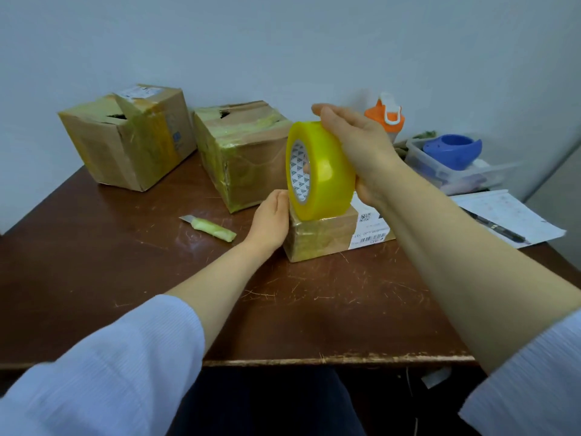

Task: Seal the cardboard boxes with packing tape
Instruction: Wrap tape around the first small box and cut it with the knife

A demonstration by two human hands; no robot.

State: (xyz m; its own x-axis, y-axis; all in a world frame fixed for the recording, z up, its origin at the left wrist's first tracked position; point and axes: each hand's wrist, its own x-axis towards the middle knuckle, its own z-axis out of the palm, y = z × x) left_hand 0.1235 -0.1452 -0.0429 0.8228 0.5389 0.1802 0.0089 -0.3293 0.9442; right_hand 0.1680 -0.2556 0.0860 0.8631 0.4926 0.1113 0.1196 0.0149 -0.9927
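My right hand (pixel 361 146) grips a big roll of yellow packing tape (pixel 320 171), held on edge on top of a small flat cardboard box (pixel 327 237) with a white label. Against that box's left end lies my left hand (pixel 270 221), fingers up by the roll's lower edge. Two larger taped cardboard boxes stand behind: one at the back left (pixel 132 136) with a torn top, one in the middle (pixel 242 152).
A box cutter wrapped in tape (pixel 210 228) lies left of my left hand. At the right are a clear plastic tub with a blue tape dispenser (pixel 452 151), an orange bottle (pixel 388 116), and papers with a pen (pixel 503 229). The brown table's front edge (pixel 314 361) is near me.
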